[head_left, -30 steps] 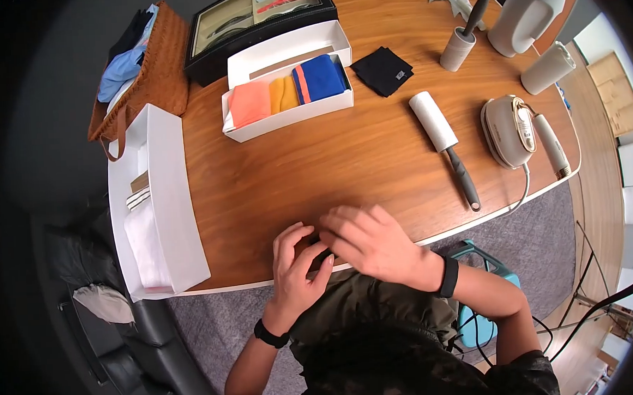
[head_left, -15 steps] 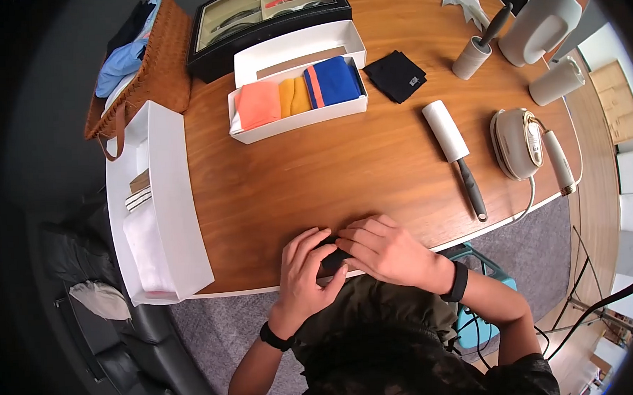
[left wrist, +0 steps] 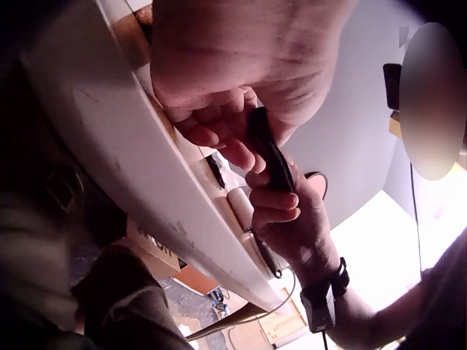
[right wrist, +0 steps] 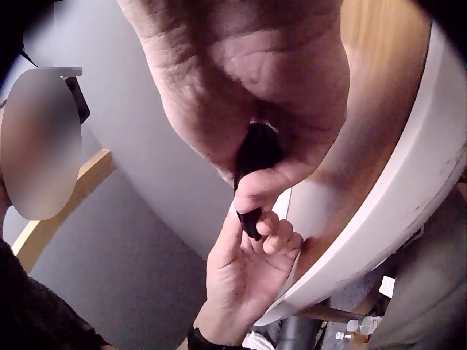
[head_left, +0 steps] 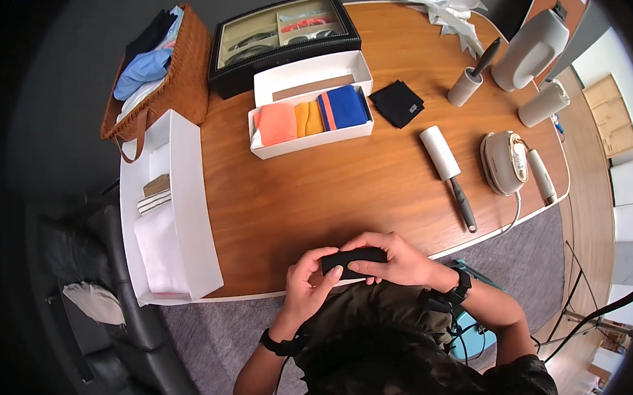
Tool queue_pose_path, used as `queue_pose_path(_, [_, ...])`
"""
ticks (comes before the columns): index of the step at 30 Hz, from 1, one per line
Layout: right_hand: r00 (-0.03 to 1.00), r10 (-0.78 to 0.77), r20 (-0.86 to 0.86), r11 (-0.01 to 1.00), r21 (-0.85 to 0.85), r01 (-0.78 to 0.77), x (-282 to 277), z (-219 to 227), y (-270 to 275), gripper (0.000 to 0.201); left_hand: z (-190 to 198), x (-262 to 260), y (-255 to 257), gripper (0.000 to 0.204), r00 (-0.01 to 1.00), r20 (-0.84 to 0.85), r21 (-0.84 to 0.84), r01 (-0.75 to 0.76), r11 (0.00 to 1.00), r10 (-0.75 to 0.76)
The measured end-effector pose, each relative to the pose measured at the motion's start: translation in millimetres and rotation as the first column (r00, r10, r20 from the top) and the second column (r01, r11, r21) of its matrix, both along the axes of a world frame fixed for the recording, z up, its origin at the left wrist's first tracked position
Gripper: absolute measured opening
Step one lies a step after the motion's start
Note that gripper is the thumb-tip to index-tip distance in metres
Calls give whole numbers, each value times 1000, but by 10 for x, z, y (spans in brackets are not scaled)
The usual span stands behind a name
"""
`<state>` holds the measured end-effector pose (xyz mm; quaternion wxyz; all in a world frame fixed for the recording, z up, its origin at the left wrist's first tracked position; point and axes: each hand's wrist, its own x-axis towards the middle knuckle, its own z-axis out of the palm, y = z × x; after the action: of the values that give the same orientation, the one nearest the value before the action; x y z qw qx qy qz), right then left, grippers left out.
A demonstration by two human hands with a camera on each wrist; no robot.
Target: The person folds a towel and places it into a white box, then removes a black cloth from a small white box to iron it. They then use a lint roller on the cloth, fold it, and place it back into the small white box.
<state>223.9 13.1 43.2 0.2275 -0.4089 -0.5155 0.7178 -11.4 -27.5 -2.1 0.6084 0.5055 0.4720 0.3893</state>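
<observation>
Near the table's front edge, a compact black folded cloth (head_left: 353,256) is held up between both hands. My left hand (head_left: 306,283) pinches its left end, thumb on the near face and fingers behind. At the other end my right hand (head_left: 406,265) grips it, with the thumb along the near side and the index finger over the top. In the left wrist view the black cloth (left wrist: 273,157) appears edge-on as a narrow strip. The right wrist view shows the black cloth (right wrist: 257,149) partly hidden by the right hand's fingers.
A white box (head_left: 314,142) holds coral, yellow and blue folded cloths; a black cloth (head_left: 397,103) lies beside it. A lint roller (head_left: 439,153) and a garment steamer (head_left: 500,162) are to the right. Left stand a long white box (head_left: 194,231) and a wicker basket (head_left: 195,83).
The hands were bent over the black cloth at the table edge, mostly covering it. Now they hold it up in plain view, one hand at each end.
</observation>
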Motion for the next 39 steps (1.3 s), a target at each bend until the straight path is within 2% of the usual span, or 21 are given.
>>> queue_pose_path(1, [999, -37, -17, 994, -106, 35, -5, 7, 17, 34, 50, 24, 23, 32, 1000, 5, 15, 6, 1000, -6])
queue_pose_path(2, [999, -46, -14, 995, -85, 44, -8, 17, 31, 34, 123, 58, 65, 33, 998, 65, -48, -20, 999, 23])
queue_pose_path(4, [985, -87, -149, 991, -110, 71, -29, 11, 43, 41, 165, 50, 139, 34, 987, 153, -126, -21, 992, 40])
queue_pose_path(7, [997, -33, -70, 990, 132, 42, 1, -1, 169, 42, 137, 18, 238, 34, 988, 151, -73, -28, 997, 38])
queue_pose_path(9, [997, -47, -60, 988, 143, 56, 36, -104, 261, 42, 159, 37, 320, 34, 988, 154, -45, -25, 999, 32])
queue_pose_path(14, [993, -48, -108, 996, 71, 56, 160, -153, 486, 38, 100, 39, 510, 30, 996, 82, 36, -33, 999, 30])
queue_pose_path(18, [998, -66, 22, 994, 91, 63, 320, -69, 659, 37, 97, -36, 670, 22, 1000, -14, 113, -25, 993, 26])
queue_pose_path(20, [987, -72, 144, 984, 172, 47, 400, 84, 769, 37, 76, -61, 751, 19, 999, -33, 126, -22, 992, 26])
queue_pose_path(21, [986, -75, 147, 983, 179, 48, 449, 183, 829, 37, 63, -72, 785, 17, 998, -57, 130, -22, 991, 29])
queue_pose_path(23, [940, -37, 340, 953, 296, -69, 513, 412, 964, 37, 60, -87, 877, 17, 998, -62, 144, -13, 989, 22])
queue_pose_path(24, [955, -108, 275, 884, 467, -35, 545, 349, 1055, 37, 63, -102, 933, 16, 994, -105, 159, 8, 987, 8])
queue_pose_path(25, [963, -133, 235, 835, 549, -19, 558, 427, 1156, 36, 68, -123, 986, 16, 989, -150, 172, 32, 985, -6])
queue_pose_path(27, [976, -206, 76, 911, 379, 163, 512, 580, 1371, 34, 104, -114, 1133, 15, 989, -144, 232, 24, 972, 10])
queue_pose_path(29, [963, -248, 108, 878, 444, 177, 459, 630, 1669, 33, 170, -109, 1291, 14, 991, -133, 291, 9, 957, 31])
queue_pose_path(30, [967, -244, 67, 886, 421, 194, 402, 663, 1795, 33, 208, -112, 1363, 14, 987, -155, 313, 13, 950, 37])
queue_pose_path(31, [966, -240, 102, 892, 417, 177, 360, 629, 1944, 34, 251, -114, 1433, 15, 983, -177, 335, 17, 942, 45])
queue_pose_path(33, [966, -218, 140, 934, 316, 165, 264, 465, 2207, 32, 351, -123, 1559, 14, 980, -194, 342, 18, 939, 52])
queue_pose_path(34, [966, -216, 139, 935, 313, 164, 176, 540, 2251, 32, 362, -147, 1626, 14, 977, -200, 384, 14, 923, 68])
queue_pose_path(35, [975, -201, 90, 961, 210, 179, 91, 611, 2284, 32, 371, -162, 1682, 14, 974, -207, 422, 7, 907, 89])
queue_pose_path(36, [981, -190, 39, 977, 100, 186, 14, 643, 2307, 32, 396, -168, 1717, 13, 984, -146, 380, -41, 924, 104])
queue_pose_path(39, [977, -213, 22, 976, 47, 212, -116, 533, 2375, 32, 482, -260, 1871, 13, 967, -212, 415, -42, 909, 141])
